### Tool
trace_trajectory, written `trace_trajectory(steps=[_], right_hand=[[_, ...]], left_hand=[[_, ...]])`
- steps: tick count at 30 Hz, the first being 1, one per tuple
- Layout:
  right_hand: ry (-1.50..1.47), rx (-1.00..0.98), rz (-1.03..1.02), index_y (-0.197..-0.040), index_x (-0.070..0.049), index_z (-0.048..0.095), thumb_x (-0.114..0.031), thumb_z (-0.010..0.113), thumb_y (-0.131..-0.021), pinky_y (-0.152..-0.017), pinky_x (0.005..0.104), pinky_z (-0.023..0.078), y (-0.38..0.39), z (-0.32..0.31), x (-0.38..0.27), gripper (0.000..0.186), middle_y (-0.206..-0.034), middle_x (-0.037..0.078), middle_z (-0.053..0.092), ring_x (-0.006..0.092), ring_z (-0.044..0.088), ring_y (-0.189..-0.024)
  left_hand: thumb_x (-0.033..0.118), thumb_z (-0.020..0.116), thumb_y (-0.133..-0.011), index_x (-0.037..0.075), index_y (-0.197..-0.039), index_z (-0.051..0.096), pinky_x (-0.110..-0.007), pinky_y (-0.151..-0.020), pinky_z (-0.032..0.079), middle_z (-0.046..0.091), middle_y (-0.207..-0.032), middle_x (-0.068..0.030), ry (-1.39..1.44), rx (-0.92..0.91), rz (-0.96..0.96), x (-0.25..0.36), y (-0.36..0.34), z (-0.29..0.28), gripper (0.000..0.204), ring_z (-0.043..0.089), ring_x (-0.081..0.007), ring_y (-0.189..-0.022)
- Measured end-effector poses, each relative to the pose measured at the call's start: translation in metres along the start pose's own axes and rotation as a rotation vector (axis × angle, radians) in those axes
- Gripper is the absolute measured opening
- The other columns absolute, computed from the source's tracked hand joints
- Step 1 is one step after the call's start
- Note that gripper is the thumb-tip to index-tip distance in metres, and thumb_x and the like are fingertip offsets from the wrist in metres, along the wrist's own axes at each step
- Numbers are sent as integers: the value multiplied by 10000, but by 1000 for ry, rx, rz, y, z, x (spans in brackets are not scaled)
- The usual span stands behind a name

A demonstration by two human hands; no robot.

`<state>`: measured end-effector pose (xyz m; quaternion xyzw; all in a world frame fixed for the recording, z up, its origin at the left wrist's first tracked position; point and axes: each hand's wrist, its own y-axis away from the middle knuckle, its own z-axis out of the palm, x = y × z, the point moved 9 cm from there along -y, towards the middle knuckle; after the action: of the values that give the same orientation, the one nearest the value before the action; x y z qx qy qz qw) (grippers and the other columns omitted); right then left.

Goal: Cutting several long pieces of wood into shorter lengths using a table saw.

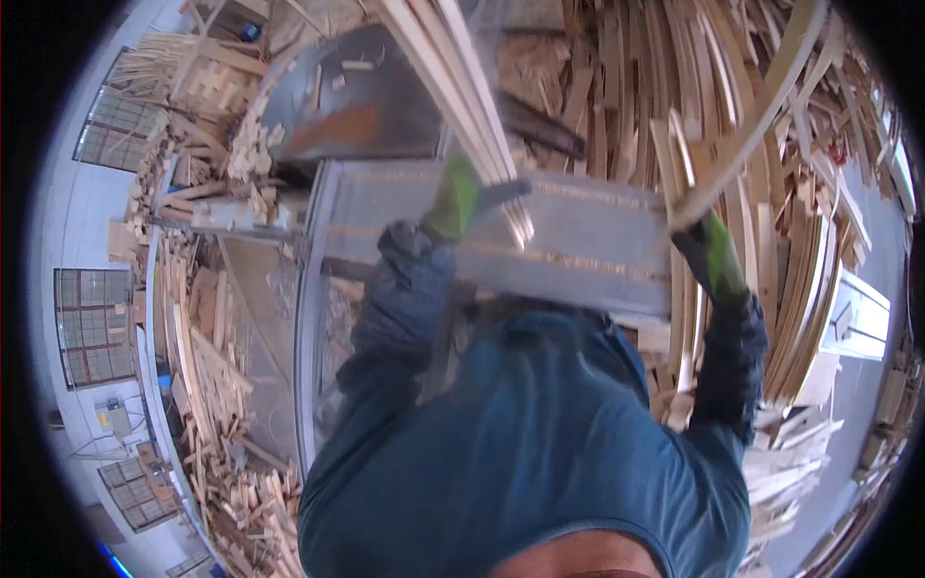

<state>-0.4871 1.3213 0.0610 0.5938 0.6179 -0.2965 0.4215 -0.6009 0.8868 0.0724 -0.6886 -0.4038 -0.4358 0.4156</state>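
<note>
From afar, I see the grey metal table (597, 231). Over it, the left hand (461, 197) wraps around long, straight, pale sticks (462, 96), their near ends poking out just below. The right hand (713, 255) pinches 1 bent tan stick (756, 135) by its near end.

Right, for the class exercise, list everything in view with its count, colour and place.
wood strips: a few, pale, left hand
long strip: one, pale brown, right hand
metal table: one, grey, before the person
metal sheet: one, dark with a rusty patch, beyond the table
stacked wood: many, pale brown, right
scrap wood: many, pale, lower left
windows: at least three, dark-barred, left wall
small blue thing: one, unclear, top left
shirt: one, blue-green, lower centre
left hand: one, green-and-dark glove, above table
right hand: one, green-and-dark glove, table's right end
</note>
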Motion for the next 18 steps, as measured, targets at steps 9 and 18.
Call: trace_trajectory(steps=[9,18], right_hand=[[125,-151,-294,-1461,8,612,-179,840,-1068,-932,433,647,-159,198,-54,491,-1191,176,828,289,813,-1072],[170,-312,-394,-1514,-35,620,-251,842,-1082,-962,531,629,-166,287,-79,532,-1222,272,802,451,794,-1100]], left_hand=[[529,1070,-835,48,-1378,775,-410,-985,670,826,-1245,-107,-212,-64,3,-40,4,-39,782,792,-223,-1136],[514,1057,-856,46,-1378,769,-414,-934,688,832,-1202,-112,-105,-45,-71,-32,20,-60,759,816,-244,-1082]])
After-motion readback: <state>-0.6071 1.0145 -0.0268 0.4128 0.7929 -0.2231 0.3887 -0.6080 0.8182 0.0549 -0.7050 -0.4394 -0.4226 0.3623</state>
